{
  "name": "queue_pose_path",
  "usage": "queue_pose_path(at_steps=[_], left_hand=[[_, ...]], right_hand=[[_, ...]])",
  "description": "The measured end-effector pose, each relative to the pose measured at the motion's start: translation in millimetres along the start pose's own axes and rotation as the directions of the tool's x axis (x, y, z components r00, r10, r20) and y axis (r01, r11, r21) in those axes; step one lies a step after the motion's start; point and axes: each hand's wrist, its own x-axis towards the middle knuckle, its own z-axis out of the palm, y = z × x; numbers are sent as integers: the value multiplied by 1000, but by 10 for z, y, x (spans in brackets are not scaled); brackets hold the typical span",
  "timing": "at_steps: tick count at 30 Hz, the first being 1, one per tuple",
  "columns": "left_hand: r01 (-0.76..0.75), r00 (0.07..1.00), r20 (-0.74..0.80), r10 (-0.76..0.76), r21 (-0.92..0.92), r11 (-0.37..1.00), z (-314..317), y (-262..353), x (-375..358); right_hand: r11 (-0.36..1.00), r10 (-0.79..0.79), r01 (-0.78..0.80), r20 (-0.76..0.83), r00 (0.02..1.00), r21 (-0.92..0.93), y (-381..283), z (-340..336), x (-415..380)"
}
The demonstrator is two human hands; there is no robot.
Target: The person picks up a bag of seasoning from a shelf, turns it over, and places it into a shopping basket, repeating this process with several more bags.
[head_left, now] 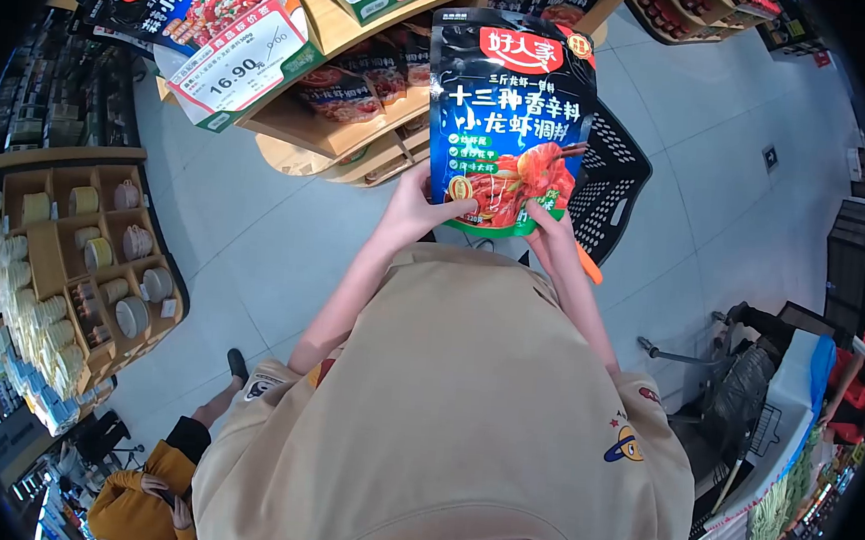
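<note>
A black and blue seasoning pouch (509, 115) with a red label and a crayfish picture is held upright, its printed front toward the camera. My left hand (425, 207) grips its lower left edge, thumb across the front. At the lower right edge my right hand (553, 226) pinches the pouch, thumb on the front and the other fingers hidden behind. Behind the pouch, at the right, a black perforated basket (609, 182) with an orange handle (588, 265) is partly hidden.
A wooden shelf (292, 132) with similar pouches and a price sign (234, 66) reading 16.90 stands ahead. Left is a rack of dishes (103, 252). A person in yellow (141, 500) is at the lower left; a cart (735, 392) and another person in red (853, 395) are right.
</note>
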Motion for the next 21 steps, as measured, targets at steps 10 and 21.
queue_pose_path(at_steps=[10,21], left_hand=[[-24,1000,-14,24,-13,1000,3,-66,-27],[-66,996,-60,64,-37,997,13,-136,-25]], right_hand=[[999,32,-32,25,999,-3,48,-73,17],[999,48,-47,20,999,-15,26,-47,-5]])
